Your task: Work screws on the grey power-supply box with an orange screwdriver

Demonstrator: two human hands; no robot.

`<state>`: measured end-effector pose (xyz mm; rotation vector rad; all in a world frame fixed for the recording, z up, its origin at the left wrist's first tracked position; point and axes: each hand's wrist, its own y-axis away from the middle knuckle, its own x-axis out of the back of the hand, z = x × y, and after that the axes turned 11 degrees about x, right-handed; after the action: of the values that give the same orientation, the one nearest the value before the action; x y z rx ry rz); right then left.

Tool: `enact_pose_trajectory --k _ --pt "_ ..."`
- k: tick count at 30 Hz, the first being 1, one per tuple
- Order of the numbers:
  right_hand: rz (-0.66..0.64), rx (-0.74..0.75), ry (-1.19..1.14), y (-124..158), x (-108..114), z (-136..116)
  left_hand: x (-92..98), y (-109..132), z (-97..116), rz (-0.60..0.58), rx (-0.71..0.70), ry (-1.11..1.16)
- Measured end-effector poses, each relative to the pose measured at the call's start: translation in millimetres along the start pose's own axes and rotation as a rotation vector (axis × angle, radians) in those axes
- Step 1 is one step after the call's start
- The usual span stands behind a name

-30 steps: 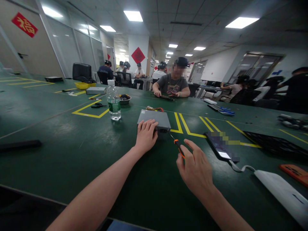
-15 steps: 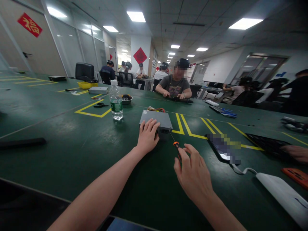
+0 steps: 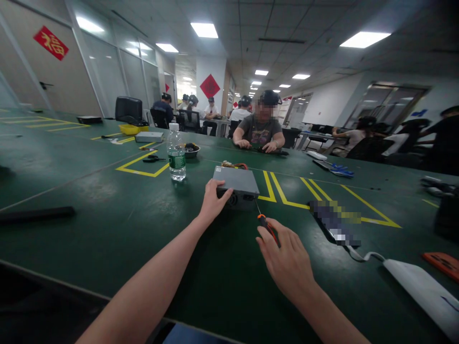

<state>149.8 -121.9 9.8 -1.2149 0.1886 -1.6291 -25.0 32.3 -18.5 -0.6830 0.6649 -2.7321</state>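
A grey metal box (image 3: 237,179) with coloured wires at its far end lies on the green table (image 3: 107,210). My left hand (image 3: 212,201) grips the box's near left corner, fingers curled over its top edge. My right hand (image 3: 287,260) lies just right of it, fingers closing on a screwdriver (image 3: 264,222) with an orange and black handle. The screwdriver's thin shaft points toward the box's near right corner.
A water bottle (image 3: 177,154) stands left of the box. A phone (image 3: 334,220) with a cable and a white device (image 3: 416,283) lie to the right, an orange object (image 3: 442,262) beyond. A person (image 3: 259,129) sits across the table. A dark bar (image 3: 36,213) lies at left.
My left hand slid from lying flat on the box's top to gripping its near left corner. My right hand closed over the screwdriver handle.
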Motion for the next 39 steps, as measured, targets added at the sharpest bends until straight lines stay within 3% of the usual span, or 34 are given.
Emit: enact_pose_trajectory --k 6,13,21,24,28,30,32,34,36,39 --pt "-0.068 0.022 -0.026 7 -11 0 7.1 -8 -4 -0.052 -0.021 0.071" --pt "-0.349 -0.29 -0.271 9 -11 9 11.5 -11 -6 -0.1 -0.007 0.086" --pt "-0.579 -0.328 -0.343 32 -14 15 5.7 -6 -8 -0.058 -0.017 0.074" --pt "-0.515 -0.478 -0.478 32 -2 20 8.6 -1 -1 0.012 -0.031 -0.016" --pt "-0.17 -0.861 -0.694 28 24 12 16.6 16 30 0.112 -0.144 -0.024" --pt "0.049 -1.037 -0.855 26 33 0 17.4 30 51 -0.042 -0.113 0.116" --pt "0.203 -1.139 -0.956 24 37 -14 15.9 45 70 -0.425 -0.01 0.318" --pt "0.277 -1.178 -1.063 22 37 -26 14.5 56 84 -0.699 0.092 0.536" --pt "0.316 -1.185 -1.161 19 34 -35 14.7 62 91 -0.807 0.171 0.689" --pt "0.384 -1.181 -1.274 18 30 -41 17.7 63 94 -0.854 0.247 0.794"
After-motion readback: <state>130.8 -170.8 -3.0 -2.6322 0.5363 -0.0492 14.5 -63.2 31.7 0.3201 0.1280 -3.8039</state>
